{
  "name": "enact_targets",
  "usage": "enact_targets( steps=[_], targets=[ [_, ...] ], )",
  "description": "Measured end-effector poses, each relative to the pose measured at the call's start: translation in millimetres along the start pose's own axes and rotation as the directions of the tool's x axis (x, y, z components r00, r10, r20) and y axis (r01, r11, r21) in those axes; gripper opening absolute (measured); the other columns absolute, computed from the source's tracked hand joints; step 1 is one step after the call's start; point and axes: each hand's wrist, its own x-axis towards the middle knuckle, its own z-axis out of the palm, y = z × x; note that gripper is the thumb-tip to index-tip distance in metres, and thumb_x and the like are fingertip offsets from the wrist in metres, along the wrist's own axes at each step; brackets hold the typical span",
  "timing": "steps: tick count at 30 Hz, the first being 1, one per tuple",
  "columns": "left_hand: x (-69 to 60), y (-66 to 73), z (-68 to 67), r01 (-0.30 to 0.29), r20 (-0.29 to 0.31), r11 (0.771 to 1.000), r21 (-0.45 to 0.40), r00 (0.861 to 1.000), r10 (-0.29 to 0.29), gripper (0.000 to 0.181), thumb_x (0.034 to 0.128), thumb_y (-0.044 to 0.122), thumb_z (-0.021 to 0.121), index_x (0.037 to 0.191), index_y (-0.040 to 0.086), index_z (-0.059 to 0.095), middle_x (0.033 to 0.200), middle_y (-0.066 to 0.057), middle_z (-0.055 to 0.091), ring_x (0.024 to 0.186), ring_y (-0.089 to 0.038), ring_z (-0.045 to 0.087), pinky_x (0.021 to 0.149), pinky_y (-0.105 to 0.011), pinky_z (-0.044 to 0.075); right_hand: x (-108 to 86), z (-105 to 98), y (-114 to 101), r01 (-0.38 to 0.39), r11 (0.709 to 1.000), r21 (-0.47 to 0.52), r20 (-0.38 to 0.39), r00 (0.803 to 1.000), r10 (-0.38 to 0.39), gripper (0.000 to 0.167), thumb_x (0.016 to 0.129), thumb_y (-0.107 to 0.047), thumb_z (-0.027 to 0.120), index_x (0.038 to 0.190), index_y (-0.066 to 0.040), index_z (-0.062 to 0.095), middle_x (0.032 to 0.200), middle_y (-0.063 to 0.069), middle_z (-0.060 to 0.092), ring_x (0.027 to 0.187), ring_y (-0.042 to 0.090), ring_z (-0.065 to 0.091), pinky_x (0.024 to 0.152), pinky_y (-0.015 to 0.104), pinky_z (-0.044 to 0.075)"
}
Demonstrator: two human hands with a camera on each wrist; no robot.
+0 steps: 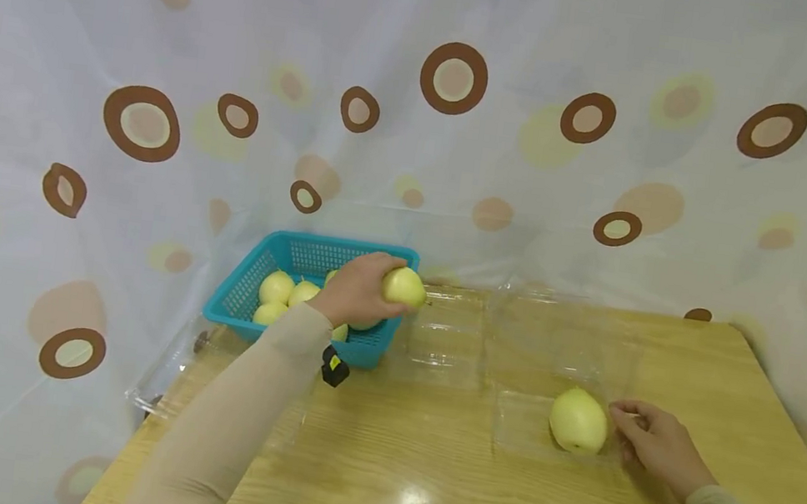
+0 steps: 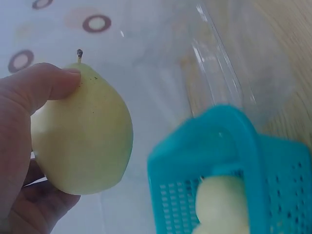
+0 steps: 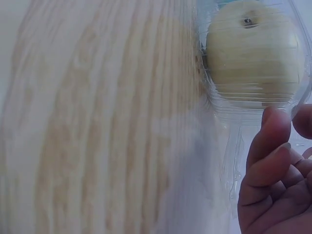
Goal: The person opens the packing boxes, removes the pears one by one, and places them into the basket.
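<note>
My left hand grips a pale yellow-green pear above the right side of a blue basket. The left wrist view shows the thumb near that pear's stem and fingers beneath it. Several more pears lie in the basket. At the right, a clear plastic clamshell box stands with its lid raised towards the back. One pear rests in its right part. My right hand pinches the box's right edge between thumb and bent fingers, close to that pear.
Another clear plastic box stands between the basket and the clamshell. More clear plastic packaging lies at the left table edge. A spotted curtain hangs behind the wooden table.
</note>
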Motion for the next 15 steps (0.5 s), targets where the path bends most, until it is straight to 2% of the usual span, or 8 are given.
enact_targets(
  steps=[6, 11, 15],
  targets=[
    [-11.7, -32.3, 5.2, 0.136, 0.046, 0.99, -0.034, 0.99, -0.135, 0.068, 0.0786, 0.043, 0.075, 0.134, 0.01, 0.056, 0.126, -0.006, 0.061, 0.106, -0.023, 0.058, 0.081, -0.038, 0.051, -1.3, 4, -1, 0.001, 0.999, 0.033, 0.012, 1.0, -0.001, 0.061, 0.1, -0.046, 0.047, 0.134, 0.005, 0.045, 0.076, 0.011, 0.059, 0.062, 0.023, 0.057, 0.056, 0.032, 0.049],
    [-16.6, -49.4, 14.2, 0.205, 0.085, 0.978, -0.029, 0.976, -0.202, 0.068, 0.0795, 0.047, 0.073, 0.133, 0.007, 0.057, 0.122, -0.009, 0.062, 0.102, -0.025, 0.059, 0.078, -0.038, 0.051, -2.0, 4, -1, 0.003, 1.0, 0.024, -0.012, 1.0, -0.003, 0.06, 0.1, -0.046, 0.047, 0.132, 0.004, 0.046, 0.075, 0.011, 0.059, 0.061, 0.024, 0.057, 0.055, 0.032, 0.049],
    [-20.2, -61.9, 21.9, 0.243, 0.11, 0.97, 0.001, 0.964, -0.242, 0.069, 0.0794, 0.049, 0.073, 0.13, 0.005, 0.059, 0.122, -0.01, 0.062, 0.105, -0.028, 0.058, 0.083, -0.04, 0.05, -2.2, 5, -3, 0.022, 1.0, 0.021, -0.02, 1.0, -0.021, 0.059, 0.1, -0.044, 0.046, 0.132, 0.005, 0.046, 0.072, 0.011, 0.058, 0.06, 0.024, 0.057, 0.055, 0.032, 0.048]
  ],
)
